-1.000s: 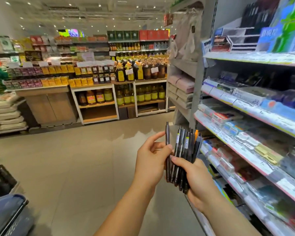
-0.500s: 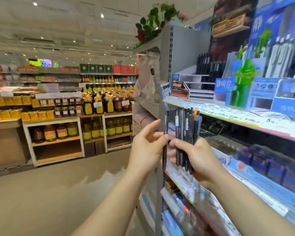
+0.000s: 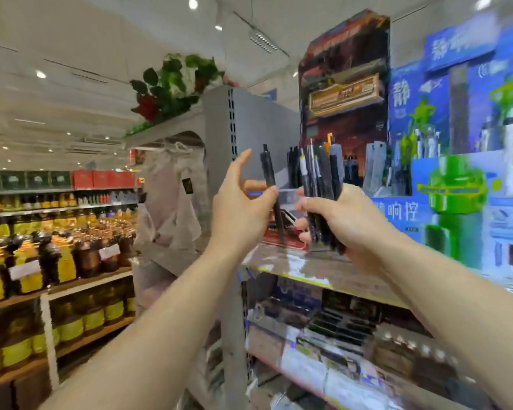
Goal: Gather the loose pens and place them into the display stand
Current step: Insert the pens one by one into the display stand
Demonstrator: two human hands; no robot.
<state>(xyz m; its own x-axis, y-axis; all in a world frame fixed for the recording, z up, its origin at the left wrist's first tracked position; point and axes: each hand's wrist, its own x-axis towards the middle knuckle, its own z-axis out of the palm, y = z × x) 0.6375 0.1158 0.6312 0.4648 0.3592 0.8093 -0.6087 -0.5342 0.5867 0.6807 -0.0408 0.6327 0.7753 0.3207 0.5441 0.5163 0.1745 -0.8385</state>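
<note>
My left hand (image 3: 242, 213) pinches a single black pen (image 3: 269, 179) between thumb and fingers, holding it upright. Just to its right, my right hand (image 3: 342, 221) grips a bundle of several dark pens (image 3: 320, 184), also upright, one with an orange tip. Both hands are raised in front of the top shelf. Behind them stands the dark red display stand (image 3: 342, 93) with a tall printed back card and black pens (image 3: 293, 170) in its tiers. The stand's lower front is partly hidden by my hands.
A blue and green pen display (image 3: 456, 184) stands right of the red stand on the grey shelf (image 3: 317, 269). Stationery fills the shelves below. The shelf's grey upright (image 3: 219, 137) is at left, bags hang on its end, and bottle racks (image 3: 57, 261) line the aisle.
The view has risen toward the top shelf. My left hand has drawn one pen out of the bundle to the left, and both hands have lifted up to the red stand.
</note>
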